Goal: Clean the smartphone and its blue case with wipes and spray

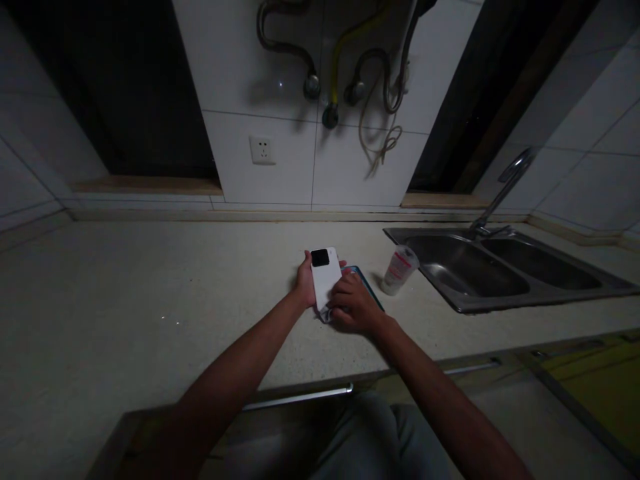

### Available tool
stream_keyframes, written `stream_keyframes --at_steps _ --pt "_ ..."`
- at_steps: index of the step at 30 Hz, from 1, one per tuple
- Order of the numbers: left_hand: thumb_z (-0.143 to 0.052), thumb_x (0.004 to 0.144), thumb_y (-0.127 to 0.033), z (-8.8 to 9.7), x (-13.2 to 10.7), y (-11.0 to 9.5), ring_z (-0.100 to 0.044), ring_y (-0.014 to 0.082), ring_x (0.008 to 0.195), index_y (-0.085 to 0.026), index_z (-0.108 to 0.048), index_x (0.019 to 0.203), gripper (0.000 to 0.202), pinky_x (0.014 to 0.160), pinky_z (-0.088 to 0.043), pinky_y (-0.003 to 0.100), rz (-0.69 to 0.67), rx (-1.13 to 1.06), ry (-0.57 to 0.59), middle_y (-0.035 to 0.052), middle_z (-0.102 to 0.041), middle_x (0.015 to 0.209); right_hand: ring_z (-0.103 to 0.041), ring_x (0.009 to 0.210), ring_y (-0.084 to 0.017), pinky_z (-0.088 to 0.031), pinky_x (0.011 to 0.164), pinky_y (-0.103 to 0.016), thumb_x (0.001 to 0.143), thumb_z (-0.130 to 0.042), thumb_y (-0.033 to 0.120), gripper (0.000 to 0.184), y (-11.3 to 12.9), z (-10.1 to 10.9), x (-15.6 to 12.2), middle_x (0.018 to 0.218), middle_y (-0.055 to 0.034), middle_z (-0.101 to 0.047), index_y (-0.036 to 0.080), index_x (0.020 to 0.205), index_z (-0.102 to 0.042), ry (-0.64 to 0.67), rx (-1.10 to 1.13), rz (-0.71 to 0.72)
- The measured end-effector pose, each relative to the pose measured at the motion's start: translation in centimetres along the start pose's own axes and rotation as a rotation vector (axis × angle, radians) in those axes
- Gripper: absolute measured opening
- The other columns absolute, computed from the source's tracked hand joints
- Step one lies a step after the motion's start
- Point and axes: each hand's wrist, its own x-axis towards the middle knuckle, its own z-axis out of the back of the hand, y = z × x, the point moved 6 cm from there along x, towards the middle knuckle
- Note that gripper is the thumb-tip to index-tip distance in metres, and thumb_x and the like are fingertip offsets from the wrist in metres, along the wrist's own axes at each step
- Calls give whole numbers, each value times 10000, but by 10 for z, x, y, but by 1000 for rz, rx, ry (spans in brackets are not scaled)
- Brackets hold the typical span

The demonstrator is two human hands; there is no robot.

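A white phone with a black camera block at its top lies back side up in my left hand, whose fingers wrap round its left edge. My right hand is over the phone's lower right part, its fingers curled in. At the phone's bottom end, by those fingers, shows a small whitish and dark piece; I cannot make out what it is. Partly hidden under my right hand, a flat thing with a blue-green edge rests on the counter.
A clear plastic cup with red print stands tilted-looking on the pale counter, right of my hands. Farther right is a double steel sink with a faucet. A socket and hoses are on the tiled wall.
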Motion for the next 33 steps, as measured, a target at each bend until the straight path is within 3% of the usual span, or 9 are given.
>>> stream_keyframes --at_steps 3,8,13,20,26,33 --pt "-229 914 -717 0 0 1 -703 334 923 -68 -670 1112 810 910 -491 462 1 -11 1 213 -729 990 -508 818 -210 -372 797 -395 830 -558 199 151 -1 -1 -1 769 -41 -597 198 773 -698 -14 16 -9" --pt "-168 894 -767 -8 -6 8 -707 320 892 -62 -688 1089 897 845 -521 420 67 7 -21 208 -737 959 -542 901 -215 -395 813 -381 894 -587 146 207 -13 3 -3 920 -66 -653 232 1022 -725 -82 -123 -90" --pt "-197 871 -798 -19 -14 18 -710 326 871 -80 -686 1099 897 816 -530 432 137 -39 50 199 -741 928 -533 918 -233 -390 776 -373 935 -578 176 214 -23 7 -1 979 -87 -674 251 1077 -719 -123 -343 -211" --pt "-204 843 -828 -25 -17 24 -703 340 946 -108 -674 1146 912 857 -513 456 161 -54 124 194 -746 950 -527 887 -229 -365 749 -361 929 -563 133 266 -38 13 23 1018 -92 -662 244 1123 -706 -156 -423 -270" --pt "-205 800 -872 -26 -16 24 -692 342 985 -123 -664 1160 949 883 -504 470 201 -60 135 183 -744 976 -513 914 -245 -343 760 -373 898 -611 116 211 -44 9 44 1029 -91 -659 238 1022 -731 -36 -443 -244" --pt "-222 816 -861 -16 -14 18 -700 329 936 -105 -692 1076 927 858 -515 434 176 -21 86 186 -743 941 -527 911 -236 -380 765 -365 924 -607 161 198 -12 0 23 1013 -92 -660 229 1073 -716 109 -385 -101"
